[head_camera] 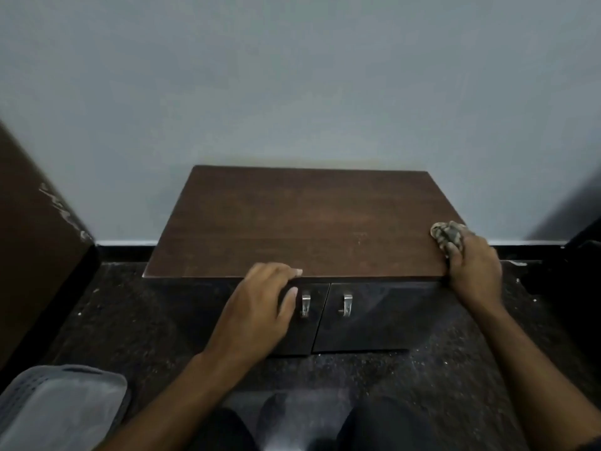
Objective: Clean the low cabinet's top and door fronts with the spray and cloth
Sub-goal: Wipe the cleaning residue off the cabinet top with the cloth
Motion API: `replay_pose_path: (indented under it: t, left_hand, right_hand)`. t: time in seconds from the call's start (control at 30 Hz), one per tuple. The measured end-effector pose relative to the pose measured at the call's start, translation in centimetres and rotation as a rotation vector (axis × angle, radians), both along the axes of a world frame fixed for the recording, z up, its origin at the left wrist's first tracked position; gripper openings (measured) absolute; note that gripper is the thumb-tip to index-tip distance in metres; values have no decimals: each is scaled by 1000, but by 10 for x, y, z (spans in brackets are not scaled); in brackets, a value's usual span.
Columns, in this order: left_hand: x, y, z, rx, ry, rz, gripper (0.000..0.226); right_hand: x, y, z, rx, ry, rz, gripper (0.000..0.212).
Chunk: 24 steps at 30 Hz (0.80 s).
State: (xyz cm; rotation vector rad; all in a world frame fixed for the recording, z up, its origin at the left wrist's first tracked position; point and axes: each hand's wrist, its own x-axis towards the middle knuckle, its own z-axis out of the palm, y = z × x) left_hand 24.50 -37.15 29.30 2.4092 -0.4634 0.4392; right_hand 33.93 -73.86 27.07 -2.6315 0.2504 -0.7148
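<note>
A low cabinet with a brown wooden top (292,219) stands against the wall. Its two dark glossy door fronts (383,317) carry metal handles (347,305) near the centre seam. My right hand (471,268) holds a crumpled patterned cloth (447,234) pressed on the top's front right corner. My left hand (260,301) rests on the top's front edge above the left door, fingers curled over the edge and thumb against the door beside the left handle (305,305). No spray bottle is in view.
A grey plastic basket (58,408) sits on the dark speckled floor (136,320) at the lower left. A brown panel (32,242) leans at the left. A dark object stands at the far right edge. My knees are at the bottom.
</note>
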Motion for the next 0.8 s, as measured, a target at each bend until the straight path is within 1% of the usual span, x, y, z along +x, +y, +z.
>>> replay_pose_path:
  t: [0.07, 0.1, 0.17, 0.23, 0.27, 0.4, 0.47, 0.53, 0.6, 0.7, 0.8]
  left_hand:
    - [6, -2, -12, 14, -54, -29, 24]
    - [8, -4, -18, 24, -73, -48, 26]
    - [9, -5, -27, 27, -96, -64, 31]
    - [6, -1, -33, 13, -140, -37, 31]
    - [3, 4, -36, 2, -173, -10, 31]
    - [-17, 38, -43, -41, -223, 139, 32]
    - [-29, 64, -47, -70, -207, 276, 31]
    - [-40, 92, -48, -167, -162, 442, 33]
    - [-48, 113, -50, -246, -156, 580, 33]
    - [-52, 123, -47, -248, -245, 715, 32]
    - [-49, 125, -47, -215, -386, 745, 33]
  right_hand:
    - [-4, 1, -6, 14, -52, 2, 48]
    - [-8, 4, -10, 24, -105, -1, 47]
    - [-21, 23, -24, 61, -255, -1, 40]
    - [-34, 64, -38, 48, -367, 89, 36]
    - [-37, 89, -43, 19, -387, 168, 36]
    - [-40, 198, -50, -93, -398, 501, 43]
    - [-39, 242, -51, -160, -422, 582, 47]
    - [-39, 280, -52, -232, -437, 635, 52]
    - [-38, 316, -52, -295, -435, 686, 53]
    - [-37, 375, -45, -350, -412, 787, 50]
    - [-41, 423, -33, -378, -399, 870, 44]
